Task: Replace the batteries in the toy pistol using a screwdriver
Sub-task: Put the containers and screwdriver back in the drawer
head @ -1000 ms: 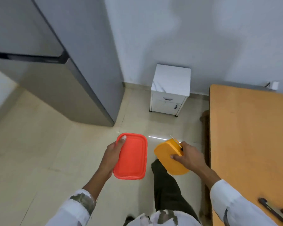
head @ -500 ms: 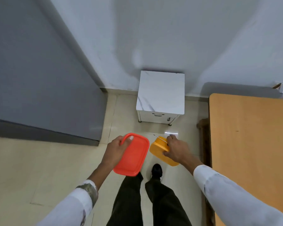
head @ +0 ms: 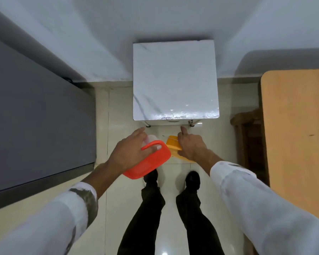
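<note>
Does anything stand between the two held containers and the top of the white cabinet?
Nothing visible does. The left hand holds the red container, the right hand the orange container, both in front of the white cabinet.

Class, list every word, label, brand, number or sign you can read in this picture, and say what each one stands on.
None: there is no readable text anywhere. The red lid in the left hand, the orange box in the right hand, the white cabinet, the wooden table and the grey fridge all show plain surfaces.
</note>
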